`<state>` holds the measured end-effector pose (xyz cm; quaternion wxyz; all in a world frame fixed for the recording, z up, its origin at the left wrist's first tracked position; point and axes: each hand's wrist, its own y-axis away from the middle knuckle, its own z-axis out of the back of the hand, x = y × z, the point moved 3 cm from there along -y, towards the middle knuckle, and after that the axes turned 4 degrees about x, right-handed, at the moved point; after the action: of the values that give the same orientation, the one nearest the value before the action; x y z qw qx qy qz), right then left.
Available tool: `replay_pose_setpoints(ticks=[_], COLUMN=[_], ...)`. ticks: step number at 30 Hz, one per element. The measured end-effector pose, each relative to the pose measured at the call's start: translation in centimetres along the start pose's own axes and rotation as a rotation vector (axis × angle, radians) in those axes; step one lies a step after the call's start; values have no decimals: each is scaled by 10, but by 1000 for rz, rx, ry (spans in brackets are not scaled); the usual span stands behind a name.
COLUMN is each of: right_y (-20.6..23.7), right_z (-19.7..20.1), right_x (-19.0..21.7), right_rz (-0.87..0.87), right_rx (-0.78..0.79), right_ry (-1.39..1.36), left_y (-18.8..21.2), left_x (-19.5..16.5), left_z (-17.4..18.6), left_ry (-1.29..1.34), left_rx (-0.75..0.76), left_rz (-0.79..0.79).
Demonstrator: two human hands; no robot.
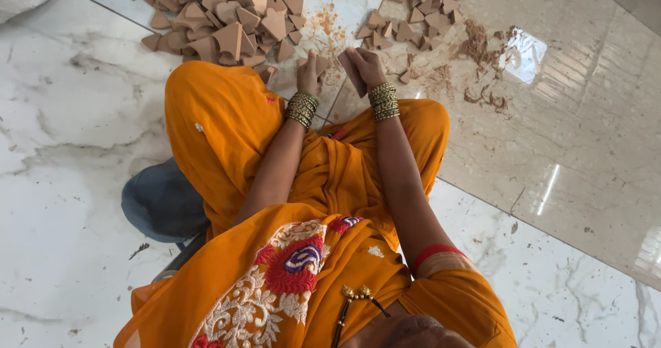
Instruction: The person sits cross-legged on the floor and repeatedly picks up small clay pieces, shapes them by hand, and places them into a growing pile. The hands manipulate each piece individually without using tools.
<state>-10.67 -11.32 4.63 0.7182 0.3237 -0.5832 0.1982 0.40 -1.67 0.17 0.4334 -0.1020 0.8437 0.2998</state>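
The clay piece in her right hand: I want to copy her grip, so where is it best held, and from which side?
Judging by its pose, hold the flat clay piece by its near lower end, coming from the right as the right hand does. It is thin and stands on edge, so fingers can likely pinch its two broad faces, leaving the far end free toward the left hand.

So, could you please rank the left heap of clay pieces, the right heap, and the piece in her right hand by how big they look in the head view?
1. Left heap of clay pieces, largest.
2. Right heap, smaller, though the frame's top edge crops both.
3. Piece in the right hand, clearly smallest.
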Motion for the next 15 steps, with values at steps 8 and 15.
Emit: replay_pose_setpoints(ticks=[8, 15], right_y=[5, 5], right_z=[-20, -31], right_x=[6, 3], right_rz=[125, 185], right_rx=[183, -18], right_ry=[226, 283], left_y=[-5, -6], left_x=[-7, -13], left_z=[5, 8], left_ry=[-285, -551], left_rx=[-252, -258], left_rz=[-160, -232])
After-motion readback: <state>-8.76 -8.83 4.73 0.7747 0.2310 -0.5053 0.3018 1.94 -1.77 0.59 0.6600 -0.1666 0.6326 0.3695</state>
